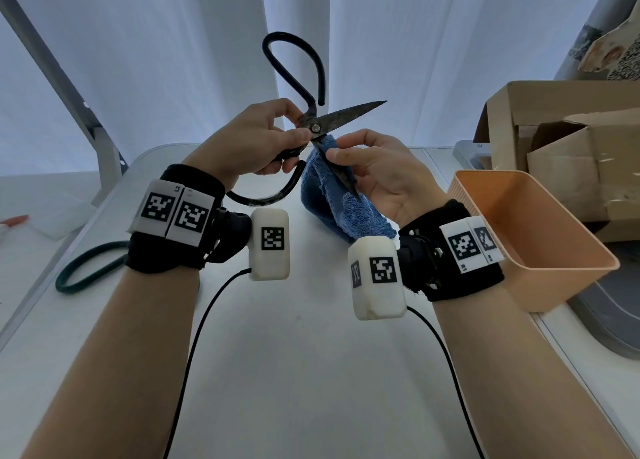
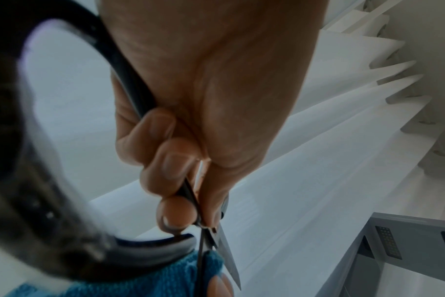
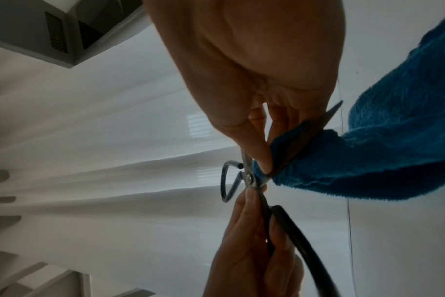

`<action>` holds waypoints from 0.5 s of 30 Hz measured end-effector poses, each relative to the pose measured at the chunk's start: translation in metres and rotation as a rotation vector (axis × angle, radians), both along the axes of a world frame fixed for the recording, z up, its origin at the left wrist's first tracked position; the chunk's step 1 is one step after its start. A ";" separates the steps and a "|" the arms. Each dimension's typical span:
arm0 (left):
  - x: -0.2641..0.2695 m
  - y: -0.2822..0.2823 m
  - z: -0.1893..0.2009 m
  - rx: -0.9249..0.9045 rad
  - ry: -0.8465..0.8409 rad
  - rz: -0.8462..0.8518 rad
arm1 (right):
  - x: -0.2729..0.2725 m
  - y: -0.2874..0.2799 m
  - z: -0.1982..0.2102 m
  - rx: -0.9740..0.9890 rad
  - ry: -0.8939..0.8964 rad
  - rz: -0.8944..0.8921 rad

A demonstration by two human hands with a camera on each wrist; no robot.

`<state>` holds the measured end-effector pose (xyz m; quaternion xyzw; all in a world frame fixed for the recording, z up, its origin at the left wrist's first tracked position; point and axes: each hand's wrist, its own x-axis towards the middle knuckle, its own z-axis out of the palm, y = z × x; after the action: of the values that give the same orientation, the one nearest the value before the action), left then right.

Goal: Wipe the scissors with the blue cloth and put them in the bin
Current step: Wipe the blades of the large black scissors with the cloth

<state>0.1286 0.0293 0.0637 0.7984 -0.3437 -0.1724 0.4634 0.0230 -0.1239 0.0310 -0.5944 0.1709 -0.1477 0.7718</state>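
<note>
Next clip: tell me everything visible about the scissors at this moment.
The scissors are large, with dark, worn metal blades and two big black loop handles. They are held open above the table, not resting on it. One blade points up and right, bare; the other angles down toward the camera into the blue cloth. The left hand grips them near the pivot screw and lower handle; the right hand pinches the cloth around the lower blade.
</note>
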 end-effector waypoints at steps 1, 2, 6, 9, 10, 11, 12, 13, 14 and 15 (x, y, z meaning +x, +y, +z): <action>0.000 0.000 0.000 0.000 0.003 0.001 | 0.000 0.000 0.000 -0.004 -0.004 0.001; 0.001 0.001 0.000 -0.001 0.007 0.002 | 0.000 0.000 0.000 -0.009 -0.007 0.002; 0.001 0.002 0.001 0.002 0.018 0.007 | 0.001 0.000 0.000 -0.069 -0.010 -0.006; 0.000 0.001 0.001 0.006 0.016 0.013 | 0.001 -0.001 0.000 -0.077 -0.004 -0.033; 0.000 0.001 0.001 0.001 0.016 0.014 | 0.001 -0.001 0.000 -0.094 -0.001 -0.048; 0.000 0.001 0.001 -0.006 0.018 0.016 | 0.001 0.000 0.001 -0.112 0.000 -0.064; 0.001 0.002 0.002 -0.014 0.018 0.018 | 0.001 0.000 0.001 -0.120 -0.001 -0.082; 0.002 0.003 0.002 -0.021 0.018 0.023 | 0.003 0.001 0.002 -0.117 -0.005 -0.101; 0.003 0.005 0.003 -0.027 0.017 0.028 | 0.004 0.002 0.002 -0.110 -0.010 -0.121; 0.004 0.006 0.004 -0.034 0.017 0.033 | 0.005 0.001 0.001 -0.112 -0.011 -0.148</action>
<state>0.1326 0.0354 0.0672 0.7943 -0.3295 -0.1659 0.4826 0.0279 -0.1225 0.0324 -0.6214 0.2015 -0.2168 0.7254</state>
